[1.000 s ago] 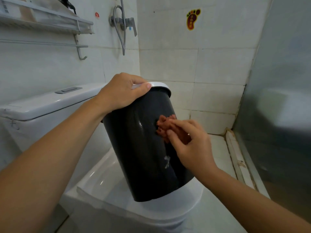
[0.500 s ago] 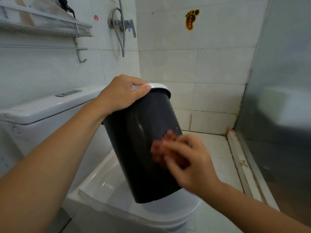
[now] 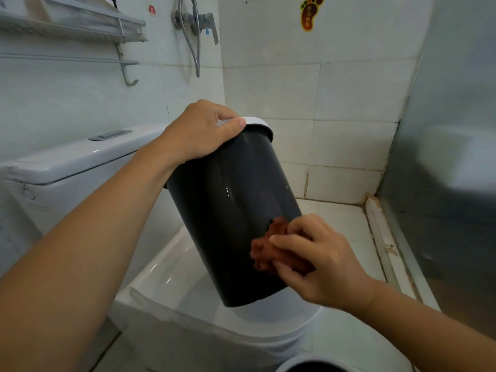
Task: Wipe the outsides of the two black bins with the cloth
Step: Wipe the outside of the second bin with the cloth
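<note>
The right hand [image 3: 319, 261] has its grip closed on a bunched reddish-brown cloth [image 3: 271, 251], fingertips pressing it flat against the lower side of a black bin [image 3: 228, 210]. The left hand [image 3: 198, 135] has its grip closed over the bin's white rim [image 3: 259, 123], thumb lying along the top edge, and holds the bin tilted, its base low over the closed toilet lid [image 3: 188, 285] and its mouth leaning away toward the tiled wall. I cannot tell whether the base touches the lid.

The bin's dark wall shows a wet glint near its middle and a duller band above the cloth, so the upper wall likely needs more wiping. To do this pass well, I would keep the cloth spread under the fingers instead of balled, run long strokes from rim to base, and let the left hand turn the bin a little after each stroke so no strip is missed, including the side facing away from the camera. The patch under the left palm will need a shift of hold. Firm but even pressure matters, since the bin is braced only at the rim and could swing.

A second bin's rim [image 3: 311, 365] shows at the bottom edge, beside the toilet. The toilet cistern [image 3: 67, 162] stands to the left, a shower valve [image 3: 196, 20] above.
</note>
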